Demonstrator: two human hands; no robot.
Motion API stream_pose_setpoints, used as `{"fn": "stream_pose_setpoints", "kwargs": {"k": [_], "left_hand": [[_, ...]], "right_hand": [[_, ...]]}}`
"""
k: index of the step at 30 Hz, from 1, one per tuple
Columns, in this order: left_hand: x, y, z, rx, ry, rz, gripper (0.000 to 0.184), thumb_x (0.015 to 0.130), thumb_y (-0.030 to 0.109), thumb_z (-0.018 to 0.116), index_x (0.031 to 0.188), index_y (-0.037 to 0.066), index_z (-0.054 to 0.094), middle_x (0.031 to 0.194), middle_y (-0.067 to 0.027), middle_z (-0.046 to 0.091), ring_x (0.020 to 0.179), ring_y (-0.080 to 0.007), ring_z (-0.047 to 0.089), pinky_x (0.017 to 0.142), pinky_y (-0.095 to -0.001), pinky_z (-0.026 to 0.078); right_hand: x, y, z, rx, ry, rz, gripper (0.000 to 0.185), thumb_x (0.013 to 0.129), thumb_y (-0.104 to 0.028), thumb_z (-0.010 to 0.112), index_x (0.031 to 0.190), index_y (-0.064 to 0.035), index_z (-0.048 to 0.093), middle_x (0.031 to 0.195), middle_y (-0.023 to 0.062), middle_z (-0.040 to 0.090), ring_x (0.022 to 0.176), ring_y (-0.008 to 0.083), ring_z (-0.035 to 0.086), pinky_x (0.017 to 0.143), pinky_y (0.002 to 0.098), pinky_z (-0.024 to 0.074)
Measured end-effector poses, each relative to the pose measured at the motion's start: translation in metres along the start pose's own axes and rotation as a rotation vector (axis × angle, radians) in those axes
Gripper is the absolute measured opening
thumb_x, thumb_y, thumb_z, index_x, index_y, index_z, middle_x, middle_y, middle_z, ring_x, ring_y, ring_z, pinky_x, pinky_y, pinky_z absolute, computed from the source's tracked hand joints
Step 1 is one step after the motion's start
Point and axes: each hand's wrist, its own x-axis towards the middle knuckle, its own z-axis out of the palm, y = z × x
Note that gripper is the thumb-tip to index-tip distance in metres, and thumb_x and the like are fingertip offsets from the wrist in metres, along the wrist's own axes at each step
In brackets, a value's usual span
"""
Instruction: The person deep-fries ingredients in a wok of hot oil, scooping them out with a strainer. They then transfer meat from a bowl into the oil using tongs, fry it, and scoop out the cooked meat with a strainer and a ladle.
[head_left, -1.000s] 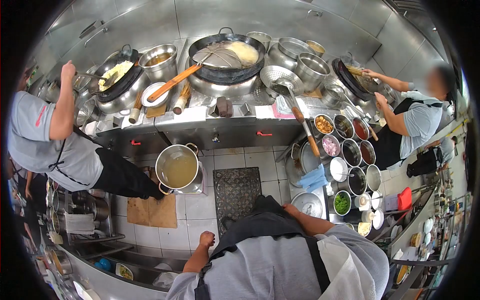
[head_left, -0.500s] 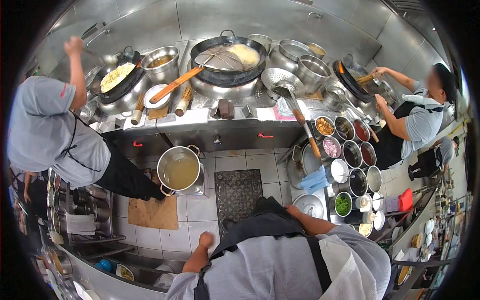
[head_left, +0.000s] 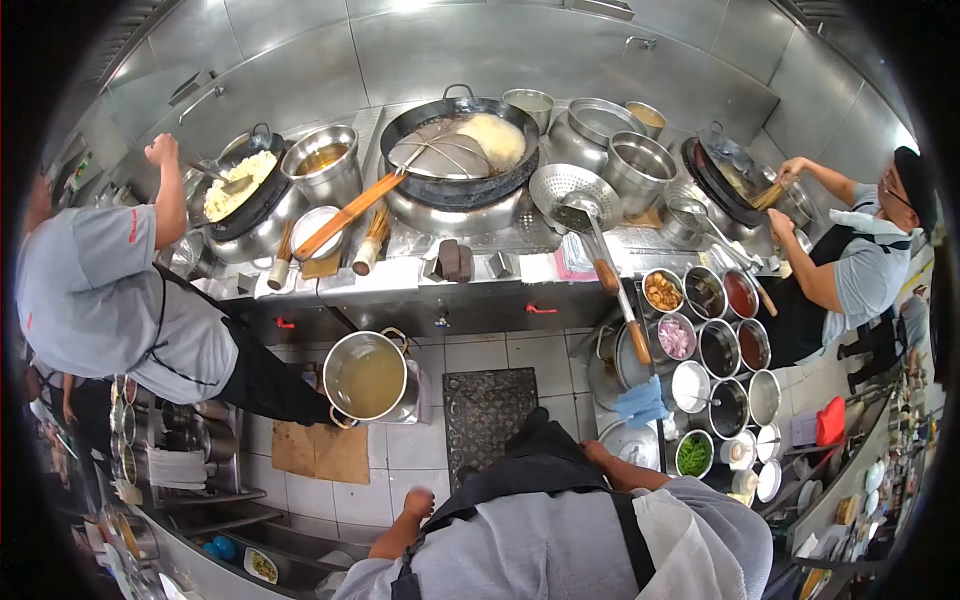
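Note:
My left hand (head_left: 418, 502) hangs low over the tiled floor, its fingers curled in and nothing showing in them. My right hand (head_left: 598, 456) is at the right side of my black apron (head_left: 530, 462), next to a round metal lid (head_left: 632, 444); its fingers are mostly hidden. Ahead on the range sits a large wok (head_left: 430, 180) with foaming oil. A wire strainer (head_left: 445, 157) lies across it, its wooden handle (head_left: 350, 215) pointing toward me. A perforated ladle (head_left: 560, 190) and long-handled tools rest to the right.
On the left, a co-worker (head_left: 120, 290) stands at a wok of pale food (head_left: 240, 188). Another person (head_left: 850, 250) holds a bamboo brush (head_left: 768, 196) at the right wok. A stockpot of liquid (head_left: 365, 382) stands on the left. Ingredient tins, including chopped greens (head_left: 692, 455), line the right.
The view has tilted slightly, so everything sits lower in it. The left co-worker's raised arm has come down, and a ladle now lies in that wok. My hands stay nearly in place.

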Motion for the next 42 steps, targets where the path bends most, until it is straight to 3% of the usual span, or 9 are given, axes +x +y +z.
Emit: {"fn": "stream_pose_setpoints", "kwargs": {"k": [4,5,14,16,20,26,32,40,42], "left_hand": [[0.031,0.016,-0.03,0.067,-0.003,-0.174,0.008,0.064,0.015,0.071,0.068,0.011,0.065,0.073,-0.0075,0.068,0.075,-0.0292,0.066,0.064,-0.0426,0.052],[0.041,0.017,-0.038,0.067,0.007,-0.206,0.007,0.063,0.015,0.07,0.067,0.011,0.065,0.072,-0.0085,0.068,0.075,-0.03,0.065,0.064,-0.0431,0.052],[0.162,0.021,-0.086,0.079,0.082,0.117,0.015,0.07,0.023,0.068,0.069,0.008,0.069,0.075,-0.014,0.067,0.077,-0.0332,0.065,0.069,-0.0461,0.052],[0.197,0.043,-0.095,0.186,-0.098,-0.41,0.02,0.074,0.025,0.065,0.077,0.006,0.07,0.081,-0.0167,0.067,0.076,-0.0343,0.065,0.071,-0.0451,0.052],[0.243,0.09,-0.173,-0.951,-0.091,-0.639,0.027,0.087,0.019,0.063,0.108,0.002,0.062,0.088,-0.0097,0.067,0.07,-0.0199,0.065,0.066,-0.0308,0.053],[0.253,0.14,-0.361,-0.571,0.268,-0.114,0.029,0.09,0.021,0.065,0.114,0.004,0.062,0.092,-0.0036,0.065,0.082,-0.0115,0.06,0.076,-0.0265,0.05],[0.23,0.099,-0.527,-0.262,0.734,-0.259,0.03,0.089,0.016,0.065,0.114,-0.001,0.06,0.09,-0.002,0.063,0.081,-0.0103,0.059,0.075,-0.0249,0.048],[0.295,0.141,-0.466,-0.448,0.216,0.121,0.027,0.084,0.015,0.07,0.107,0.001,0.064,0.107,-0.011,0.064,0.095,-0.0214,0.062,0.086,-0.0312,0.048],[0.314,0.135,-0.464,-0.087,0.643,0.43,0.029,0.081,0.014,0.07,0.107,0.001,0.064,0.109,-0.0152,0.064,0.1,-0.0318,0.061,0.089,-0.037,0.048]], "right_hand": [[0.058,0.05,0.013,-0.147,0.074,-0.323,0.031,0.081,-0.036,0.062,0.095,-0.0093,0.071,0.087,0.0145,0.07,0.083,0.0297,0.067,0.074,0.0397,0.0509],[0.061,0.033,0.001,0.112,-0.008,0.068,0.022,0.081,-0.026,0.062,0.092,-0.0087,0.07,0.079,0.0102,0.069,0.075,0.0237,0.066,0.067,0.0371,0.0509],[0.081,0.012,-0.097,0.933,-0.013,0.34,0.008,0.08,-0.016,0.065,0.087,-0.0139,0.06,0.063,0.004,0.057,0.055,0.0174,0.057,0.048,0.034,0.0464],[0.082,0.029,-0.112,1.119,-0.129,0.262,0.009,0.083,-0.015,0.062,0.084,-0.0146,0.054,0.064,0.0041,0.054,0.051,0.0163,0.054,0.045,0.0314,0.0445],[0.099,0.048,-0.104,1.194,-0.137,0.336,0.012,0.085,-0.024,0.062,0.087,-0.0147,0.055,0.072,0.0052,0.057,0.057,0.0169,0.056,0.05,0.0294,0.0467],[0.057,-0.01,-0.175,1.492,0.062,0.239,0.029,0.09,-0.039,0.058,0.099,-0.0122,0.056,0.074,0.0065,0.06,0.062,0.0184,0.059,0.053,0.0305,0.0482],[0.001,-0.067,-0.26,1.616,0.195,0.012,0.043,0.095,-0.046,0.051,0.12,-0.0108,0.056,0.082,0.0076,0.064,0.064,0.0184,0.06,0.053,0.0304,0.0476],[-0.012,-0.155,-0.294,0.807,0.567,0.124,0.026,0.083,-0.01,0.066,0.106,-0.005,0.055,0.067,-0.0009,0.05,0.049,0.0081,0.046,0.041,0.0242,0.0346],[-0.036,-0.192,-0.313,0.845,0.557,0.117,0.027,0.083,-0.01,0.066,0.106,-0.0041,0.054,0.065,-0.0014,0.049,0.046,0.0075,0.044,0.039,0.0237,0.0326]]}}
